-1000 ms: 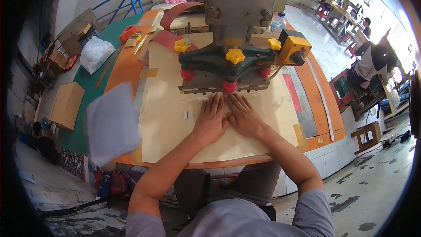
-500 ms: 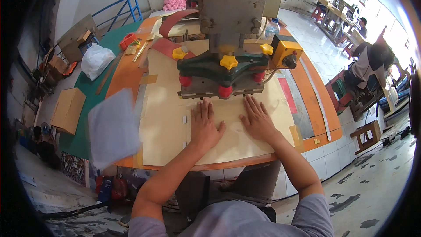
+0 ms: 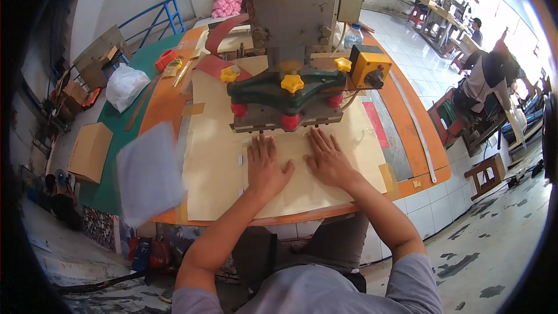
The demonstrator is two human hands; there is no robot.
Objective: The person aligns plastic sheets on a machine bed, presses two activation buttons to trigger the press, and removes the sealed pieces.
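My left hand (image 3: 265,165) and my right hand (image 3: 327,158) lie flat, fingers spread, on a cream sheet (image 3: 302,186) that rests on a pale board on the orange-edged worktable (image 3: 165,104). Both hands sit just in front of the press head (image 3: 285,102), a green machine part with yellow knobs and red knobs under a tall grey column. The fingertips nearly reach the head's lower plate. Neither hand grips anything.
A blurred white sheet (image 3: 148,171) lies at the table's left edge. A yellow control box (image 3: 368,65) sits on the right of the press. A white bag (image 3: 125,84), a cardboard box (image 3: 90,151) and clutter stand left. A person (image 3: 485,81) works at right near a wooden stool (image 3: 485,171).
Both hands have drawn back from under the press head toward me and apart, then slid forward again on the cream sheet. The view has shifted closer.
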